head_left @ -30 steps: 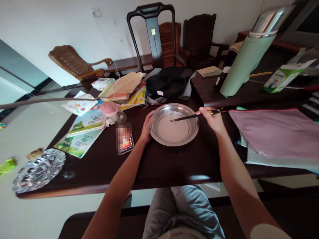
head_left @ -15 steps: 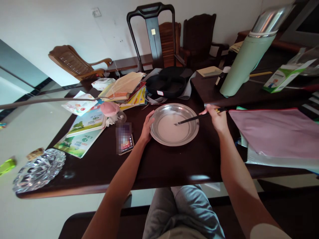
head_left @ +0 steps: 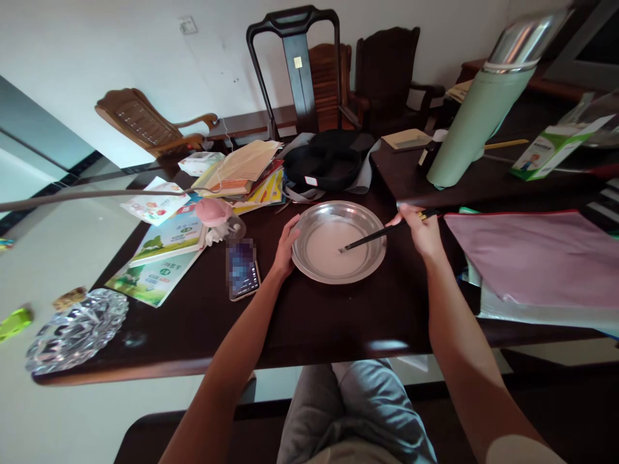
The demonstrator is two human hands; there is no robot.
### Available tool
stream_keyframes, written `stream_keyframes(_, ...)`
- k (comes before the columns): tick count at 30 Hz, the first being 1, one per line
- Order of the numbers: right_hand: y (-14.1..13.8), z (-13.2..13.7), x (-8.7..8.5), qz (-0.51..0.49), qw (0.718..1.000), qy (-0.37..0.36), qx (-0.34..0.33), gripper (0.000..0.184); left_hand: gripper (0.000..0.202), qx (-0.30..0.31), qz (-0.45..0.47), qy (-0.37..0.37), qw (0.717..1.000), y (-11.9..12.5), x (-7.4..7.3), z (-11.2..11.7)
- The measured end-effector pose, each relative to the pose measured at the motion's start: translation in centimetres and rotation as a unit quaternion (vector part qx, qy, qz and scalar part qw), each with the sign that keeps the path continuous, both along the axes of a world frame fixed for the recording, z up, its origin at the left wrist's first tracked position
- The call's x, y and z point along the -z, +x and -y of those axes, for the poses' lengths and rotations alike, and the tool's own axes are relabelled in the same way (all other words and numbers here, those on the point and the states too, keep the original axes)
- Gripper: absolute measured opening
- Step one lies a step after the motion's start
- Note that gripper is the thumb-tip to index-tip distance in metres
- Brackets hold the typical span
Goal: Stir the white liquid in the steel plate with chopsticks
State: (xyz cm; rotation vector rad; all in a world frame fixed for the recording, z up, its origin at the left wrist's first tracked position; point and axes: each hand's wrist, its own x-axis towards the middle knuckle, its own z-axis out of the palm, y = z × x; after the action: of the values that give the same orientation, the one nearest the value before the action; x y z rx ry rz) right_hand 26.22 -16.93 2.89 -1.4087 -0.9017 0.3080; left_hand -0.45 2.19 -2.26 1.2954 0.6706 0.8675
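A round metal basin [head_left: 340, 279] with a whitish, milky content [head_left: 329, 241] stands on the dark table in front of me. My left hand [head_left: 287, 246] grips its left rim, fingers on the outer side and thumb near the edge. To the right of the basin, my right hand [head_left: 420, 231] is closed around a pair of black chopsticks [head_left: 372, 236] with gold bands near the top. Their tips slant down to the left into the whitish content, close to its middle. Left of my left hand lies a phone [head_left: 242, 270] with a lit, partly blurred screen.
A tall green thermos [head_left: 478, 125] and a green-white box [head_left: 546, 154] stand back right. A pink zip pouch [head_left: 532, 251] lies right. Books [head_left: 164, 241], a pink-lidded item [head_left: 213, 211] and a glass dish [head_left: 77, 328] are left. A black bag [head_left: 324, 161] sits behind the basin.
The chopstick tips have shifted slightly downward within the whitish content. The phone's screen shows a different, darker blue picture. My left hand and the basin have stayed in place.
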Motion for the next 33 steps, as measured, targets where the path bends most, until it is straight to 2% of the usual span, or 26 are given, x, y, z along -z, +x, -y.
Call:
stream_keyframes(3,-0.7,-0.2,-0.2,0.021,0.997,-0.032,-0.066,0.06,0.071,0.001,0.002,-0.001,1.0,0.0,0.0,0.0)
stream_keyframes(5,-1.0,-0.3,-0.3,0.042,0.995,-0.036,-0.078,0.058,0.071,0.003,0.0,-0.002,1.0,0.0,0.0,0.0)
stream_keyframes(11,0.0,0.1,-0.2,0.007,1.0,0.004,0.012,0.061,0.069,-0.002,-0.001,-0.004,1.0,0.0,0.1,0.0)
stream_keyframes(17,-1.1,-0.2,-0.5,0.031,0.994,-0.044,-0.098,0.058,0.069,0.002,-0.005,0.007,1.0,0.0,0.1,-0.1)
stream_keyframes(19,-1.1,-0.3,-0.3,0.043,0.995,-0.037,-0.083,0.057,0.07,0.001,-0.006,0.006,1.0,0.0,0.1,-0.1)
stream_keyframes(22,-0.2,-0.2,0.0,0.025,1.0,-0.006,-0.01,0.058,0.071,0.001,-0.005,0.005,1.0,0.0,0.0,0.0)
stream_keyframes(24,0.2,-0.1,0.2,0.0,1.0,0.007,0.016,0.059,0.069,0.003,-0.006,0.011,1.0,0.0,0.1,0.0)
stream_keyframes(26,0.1,-0.1,0.2,-0.005,1.0,0.001,-0.001,0.06,0.068,0.004,-0.009,0.015,1.0,0.0,0.1,-0.1)
stream_keyframes(30,-0.9,-0.4,-0.2,0.029,0.996,-0.037,-0.081,0.057,0.068,0.006,-0.006,0.012,1.0,-0.1,0.1,-0.1)
stream_keyframes(33,-0.8,-0.3,-0.2,0.044,0.997,-0.024,-0.051,0.056,0.068,0.005,-0.003,0.011,1.0,0.0,0.0,-0.1)
